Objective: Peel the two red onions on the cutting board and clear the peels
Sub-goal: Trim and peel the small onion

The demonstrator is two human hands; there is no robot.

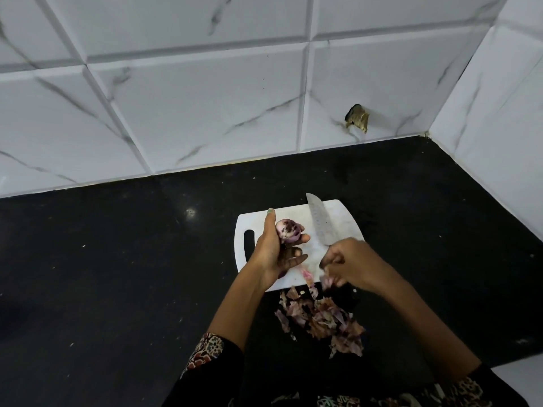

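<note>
My left hand grips a red onion above the white cutting board; the onion is partly peeled, with dark specks on its pale purple top. My right hand holds a knife whose blade points away over the board, and its fingers also pinch a strip of pink peel, blurred. A bit of purple shows under my left wrist; whether it is the second onion I cannot tell. A heap of dry peels lies on the counter just in front of the board.
The board rests on a black stone counter in a corner of white marble-look tiled walls. One tile has a broken hole low at the back right. Patterned sleeves show at the bottom edge.
</note>
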